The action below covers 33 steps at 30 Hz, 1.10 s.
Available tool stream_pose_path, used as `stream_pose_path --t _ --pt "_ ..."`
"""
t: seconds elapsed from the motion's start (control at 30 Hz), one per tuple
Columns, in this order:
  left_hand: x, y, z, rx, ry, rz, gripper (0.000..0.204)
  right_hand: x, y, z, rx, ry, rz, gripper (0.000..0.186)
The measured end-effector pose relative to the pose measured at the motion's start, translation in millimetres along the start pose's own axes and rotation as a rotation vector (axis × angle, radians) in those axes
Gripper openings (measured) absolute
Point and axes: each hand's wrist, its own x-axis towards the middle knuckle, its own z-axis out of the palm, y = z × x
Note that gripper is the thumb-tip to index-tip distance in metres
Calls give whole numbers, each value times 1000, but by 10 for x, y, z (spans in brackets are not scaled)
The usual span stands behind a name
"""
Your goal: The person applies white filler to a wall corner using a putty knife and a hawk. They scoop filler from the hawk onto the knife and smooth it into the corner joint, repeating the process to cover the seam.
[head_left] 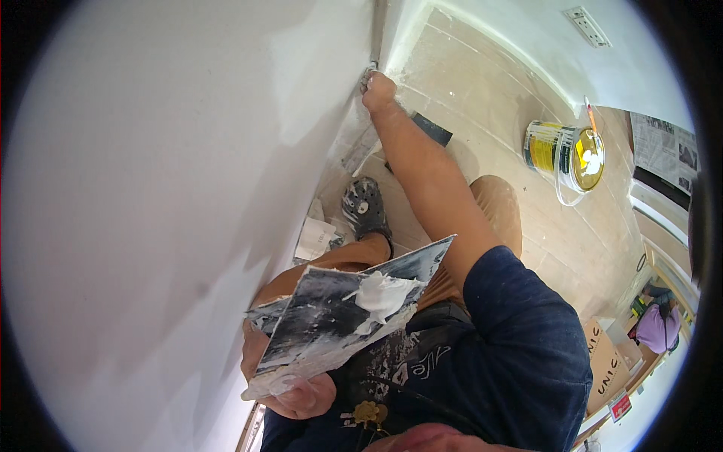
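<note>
My left hand (305,395) grips the lower edge of a dark flat board (316,313), held tilted in front of my chest. A heap of white putty (382,295) lies on the board, and dried white smears cover its faces and edges. My right arm is stretched far forward. At its end my right hand (379,92) is closed against the foot of the white wall (173,188), at the corner. A small greyish piece shows at its fingertips, too little to name.
A paint bucket (550,145) with a white-smeared lid stands to the right on the tiled floor (482,83). A dark flat pad (432,129) lies beside my forearm. My grey clog (364,205) is near the wall. Newspaper (663,143) and a cardboard box (602,365) are farther right.
</note>
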Motion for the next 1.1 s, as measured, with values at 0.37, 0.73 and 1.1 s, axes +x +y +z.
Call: stream_pose_path --t 0.37,0.73,1.1 --pt "-3 -95 -141 0 134 -59 61 166 357 1382 996 283 225 6" --pt "125 -10 182 -59 -95 17 58 590 765 1269 523 254 136 8" --pt "46 63 171 -10 -101 34 56 174 -15 -42 2080 125 892 8"
